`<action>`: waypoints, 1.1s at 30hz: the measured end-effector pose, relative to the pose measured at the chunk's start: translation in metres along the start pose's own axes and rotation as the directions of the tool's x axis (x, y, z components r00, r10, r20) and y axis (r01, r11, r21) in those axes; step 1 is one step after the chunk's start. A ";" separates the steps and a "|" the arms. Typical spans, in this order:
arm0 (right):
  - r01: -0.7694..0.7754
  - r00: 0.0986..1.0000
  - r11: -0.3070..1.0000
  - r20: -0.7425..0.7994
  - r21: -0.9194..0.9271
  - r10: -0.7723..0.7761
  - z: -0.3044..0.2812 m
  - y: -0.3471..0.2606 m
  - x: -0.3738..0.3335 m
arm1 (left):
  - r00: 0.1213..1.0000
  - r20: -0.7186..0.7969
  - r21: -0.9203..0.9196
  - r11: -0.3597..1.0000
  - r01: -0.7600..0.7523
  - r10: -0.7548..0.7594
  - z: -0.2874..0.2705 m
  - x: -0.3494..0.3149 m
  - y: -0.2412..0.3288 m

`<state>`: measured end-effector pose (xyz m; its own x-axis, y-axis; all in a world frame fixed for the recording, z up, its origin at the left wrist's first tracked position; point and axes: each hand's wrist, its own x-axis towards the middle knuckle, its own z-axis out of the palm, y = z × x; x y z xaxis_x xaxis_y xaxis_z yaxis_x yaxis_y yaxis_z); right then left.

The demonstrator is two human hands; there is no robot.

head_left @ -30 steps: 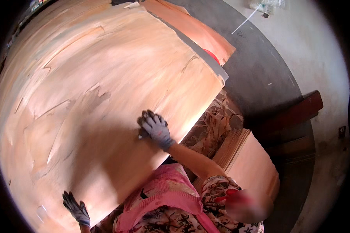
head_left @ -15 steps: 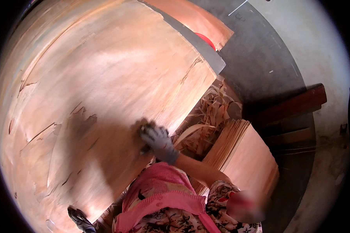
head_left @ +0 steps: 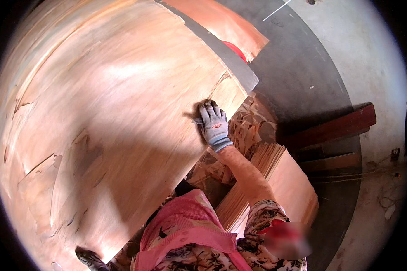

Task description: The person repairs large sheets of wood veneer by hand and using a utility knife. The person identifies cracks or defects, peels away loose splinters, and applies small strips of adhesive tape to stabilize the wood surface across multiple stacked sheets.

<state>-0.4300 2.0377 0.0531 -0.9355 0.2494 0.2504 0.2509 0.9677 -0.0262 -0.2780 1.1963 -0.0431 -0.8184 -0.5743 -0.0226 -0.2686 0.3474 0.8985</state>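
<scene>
A large pale wood veneer sheet lies across a broad stack on my left, with cracks and torn patches in its surface. My right hand, in a grey work glove with dark fingertips, rests palm down on the sheet close to its right edge. Its fingers are stretched out and slightly apart. At the sheet's near edge, low on the left, my left hand in a dark-tipped glove lies on the wood with its fingers extended. Only part of that hand is in view.
Beside my right forearm stands a stack of smaller veneer sheets. Curled veneer scraps fill the gap between the stacks. A reddish-brown beam lies on the right. Beyond the big sheet are another orange-toned sheet and a red rounded object.
My right hand has slid away from me and to the right along the sheet, its fingers now flatter and clearer. My left hand has hardly moved.
</scene>
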 end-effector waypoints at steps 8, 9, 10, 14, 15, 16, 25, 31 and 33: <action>-0.020 0.994 0.921 -0.094 0.388 0.061 -0.022 -0.053 0.016 | 0.986 -0.043 0.284 0.944 0.168 -0.163 0.026 -0.030 0.068; 0.055 0.990 0.882 -0.138 0.468 0.011 -0.022 -0.078 0.015 | 0.978 -0.060 0.288 0.935 0.206 -0.198 0.033 -0.030 0.090; 0.138 0.982 0.832 -0.182 0.537 -0.045 -0.024 -0.105 0.017 | 0.971 -0.077 0.300 0.923 0.240 -0.227 0.036 -0.033 0.106; 0.403 0.847 0.633 -0.006 0.661 -0.532 -0.047 -0.249 0.027 | 0.991 0.002 0.905 0.420 -0.058 0.133 0.022 -0.050 0.089; 0.445 0.805 0.608 0.004 0.658 -0.593 -0.046 -0.276 0.021 | 0.985 0.021 0.863 0.495 -0.106 0.173 0.027 -0.058 0.093; 0.484 0.762 0.582 0.013 0.653 -0.648 -0.049 -0.306 0.022 | 0.983 0.044 0.845 0.518 -0.132 0.179 0.029 -0.064 0.107; 0.797 0.448 0.426 0.054 0.429 -0.892 -0.027 -0.520 0.062 | 0.828 0.462 0.452 0.719 -0.528 0.318 0.109 -0.074 0.199; 0.852 0.362 0.348 0.041 0.391 -0.931 -0.046 -0.539 0.082 | 0.841 0.357 0.430 0.728 -0.534 0.406 0.158 -0.078 0.191; 0.891 0.324 0.286 -0.053 0.352 -0.944 -0.069 -0.522 0.119 | 0.860 0.318 0.466 0.725 -0.508 0.398 0.174 -0.079 0.188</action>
<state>-0.6551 1.5596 0.1635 -0.5272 -0.8351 0.1571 -0.8494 0.5126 -0.1255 -0.3520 1.4355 0.0513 -0.9727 -0.1198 0.1987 -0.0159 0.8887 0.4582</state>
